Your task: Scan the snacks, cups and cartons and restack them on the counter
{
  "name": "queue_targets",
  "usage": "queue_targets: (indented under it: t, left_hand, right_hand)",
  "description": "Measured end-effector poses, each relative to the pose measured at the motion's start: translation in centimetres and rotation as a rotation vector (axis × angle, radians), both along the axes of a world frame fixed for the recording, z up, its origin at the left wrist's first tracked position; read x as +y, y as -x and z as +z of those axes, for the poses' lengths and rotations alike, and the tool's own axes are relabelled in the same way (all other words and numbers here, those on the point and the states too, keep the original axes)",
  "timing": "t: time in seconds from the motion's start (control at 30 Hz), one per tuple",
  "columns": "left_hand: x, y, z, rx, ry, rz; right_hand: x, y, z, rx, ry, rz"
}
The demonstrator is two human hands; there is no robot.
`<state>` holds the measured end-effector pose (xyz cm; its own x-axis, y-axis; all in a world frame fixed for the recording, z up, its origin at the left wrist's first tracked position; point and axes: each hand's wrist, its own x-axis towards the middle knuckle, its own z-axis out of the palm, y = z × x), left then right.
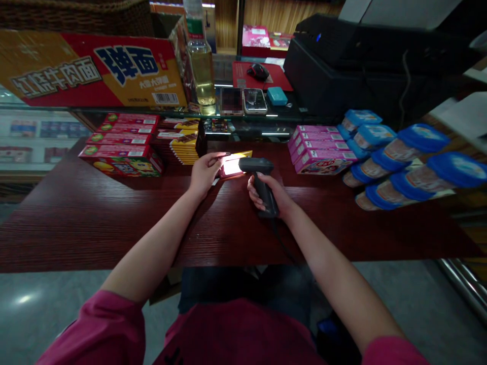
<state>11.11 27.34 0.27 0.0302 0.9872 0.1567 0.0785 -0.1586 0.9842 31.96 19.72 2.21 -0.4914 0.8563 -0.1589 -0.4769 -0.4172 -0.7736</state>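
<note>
A flat yellow-and-dark packet (231, 165) lies between the two grips, at the fingertips of the left grip (203, 175) and just beyond and left of the right grip (271, 193). A bright white glow covers much of its upper face. Whether its underside touches the dark red-brown wooden counter (152, 223) cannot be told.

The left grip is nearly closed, thumb and fingers pinched on the packet's left end. The right grip is wrapped around the handle of a black handheld barcode scanner (265, 190), fingers curled about it. The scanner's head points left at the packet and overlaps its right end in this view; contact between the two is unclear. A thin black cable (282, 242) trails from the handle toward the counter's near edge.

Just left of the packet and slightly beyond it stands a row of similar yellow-and-brown packets (185, 143), with red cardboard boxes (119, 148) farther left. Right of the packet, well apart, sit pink-purple cardboard boxes (321, 150), and farther right, clear plastic jars with blue lids (413, 170).
</note>
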Motion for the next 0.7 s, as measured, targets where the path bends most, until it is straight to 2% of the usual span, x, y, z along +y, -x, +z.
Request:
queue_targets:
  t: [0.07, 0.13, 0.23, 0.3, 0.37, 0.53, 0.6, 0.7]
  left_hand:
    - [0.1, 0.5, 0.3, 0.132, -0.087, -0.016]
    - [0.0, 1.2, 1.0, 0.354, -0.210, -0.029]
    - [-0.9, 2.4, 2.6, 0.675, -0.396, -0.051]
    - [-1.8, 3.1, 3.7, 0.787, -0.518, -0.037]
    - [-2.7, 3.6, 4.6, 0.797, -0.647, 0.050]
    - [-3.2, 6.0, 6.2, 0.578, -0.884, 0.445]
    - [-2.9, 7.6, 6.7, 0.564, -0.892, 0.510]
    - [-2.7, 10.0, 7.2, 0.661, -0.831, 0.497]
  right_hand:
    - [0.0, -0.1, 0.1, -0.003, -0.005, 0.001]
    - [-0.2, -0.3, 0.3, 0.007, -0.012, -0.012]
    - [-0.5, -1.2, 0.8, 0.065, -0.033, -0.068]
    - [-0.8, -2.1, 1.3, 0.123, -0.059, -0.137]
    - [-0.9, -3.0, 1.6, 0.188, -0.085, -0.220]
    - [-0.7, -4.4, 1.8, 0.304, -0.080, -0.327]
    - [-0.6, -4.3, 1.6, 0.322, -0.071, -0.313]
    - [-0.6, -3.7, 1.4, 0.319, -0.060, -0.269]
